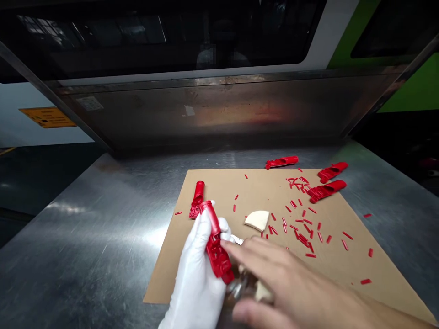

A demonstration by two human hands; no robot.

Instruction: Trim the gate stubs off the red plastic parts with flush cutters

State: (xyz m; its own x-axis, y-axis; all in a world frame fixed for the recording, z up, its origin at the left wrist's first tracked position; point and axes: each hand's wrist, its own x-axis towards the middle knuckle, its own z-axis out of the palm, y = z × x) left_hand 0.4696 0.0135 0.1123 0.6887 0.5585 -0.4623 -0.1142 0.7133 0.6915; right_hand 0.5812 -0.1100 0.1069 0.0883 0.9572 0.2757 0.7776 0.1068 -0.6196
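My left hand, in a white glove, is closed round a red plastic part. The part has a smooth tube at its upper end and a detailed, blocky lower end, and it is tilted. My bare right hand is beside it, its index finger at the part's right side. Between the right thumb and fingers shows a blurred metal tool with beige parts, close to the part's lower end; its exact kind is unclear. A similar red part lies on the cardboard just beyond my left hand.
A cardboard sheet covers part of the metal table. Several small red sticks are scattered over its right side. More red parts lie at the back right. A cream wedge-shaped piece is mid-sheet. A metal panel rises behind.
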